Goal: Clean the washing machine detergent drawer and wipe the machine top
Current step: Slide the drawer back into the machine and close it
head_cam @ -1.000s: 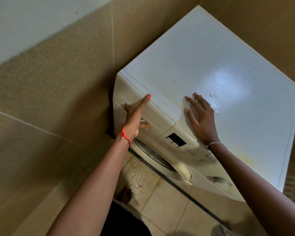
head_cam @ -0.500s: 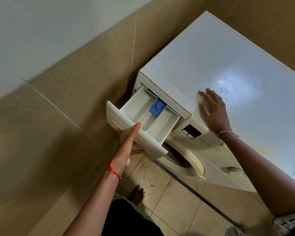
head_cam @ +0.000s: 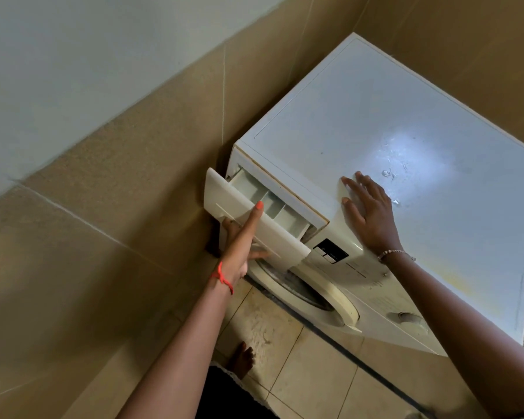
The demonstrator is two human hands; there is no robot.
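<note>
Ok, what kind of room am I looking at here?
Probably a home laundry corner or bathroom: a white front-loading washing machine stands tucked against tan tiled walls on a tiled floor, and the left hand grips its part-open detergent drawer.

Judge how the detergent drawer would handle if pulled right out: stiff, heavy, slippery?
Probably stiff: the detergent drawer is moulded white plastic with thin dividing walls. Likely light for its size, as the left hand holds its front with just thumb and fingers. It may tip downward once free of the slot, being held at the front only.
</note>
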